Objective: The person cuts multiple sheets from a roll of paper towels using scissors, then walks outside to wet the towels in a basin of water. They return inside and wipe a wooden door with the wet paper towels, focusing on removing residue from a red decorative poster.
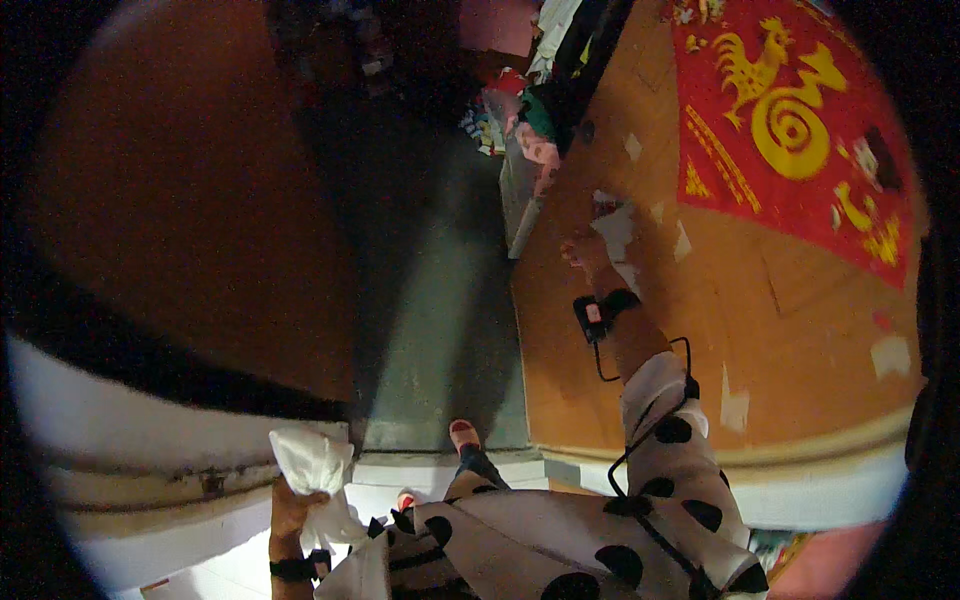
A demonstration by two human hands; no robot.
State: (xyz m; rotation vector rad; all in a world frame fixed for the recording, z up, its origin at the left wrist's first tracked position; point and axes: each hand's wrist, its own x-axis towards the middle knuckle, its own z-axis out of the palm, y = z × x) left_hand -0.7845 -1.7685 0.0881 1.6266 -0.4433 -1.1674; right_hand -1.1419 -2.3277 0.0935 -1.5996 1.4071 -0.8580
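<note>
At the lower left my left hand [290, 508] grips a crumpled white plastic bag [312, 462], which bulges above the fingers and hangs below them. My right arm reaches forward over the orange-brown door [600, 370]. My right hand [588, 254] is at the door's surface, beside torn pale paper patches, its fingers apart and holding nothing. The dim light hides whether the fingertips touch the door. A small black device [592, 316] is strapped to my right wrist, with a black cable running up the sleeve.
A red poster [770, 130] with yellow figures is stuck on the door. Past the doorway lies a dark grey-green floor [430, 330], with a heap of clothes [530, 125] beside the door. A brown panel [200, 220] stands left. My red shoe [463, 436] is at the threshold [440, 460].
</note>
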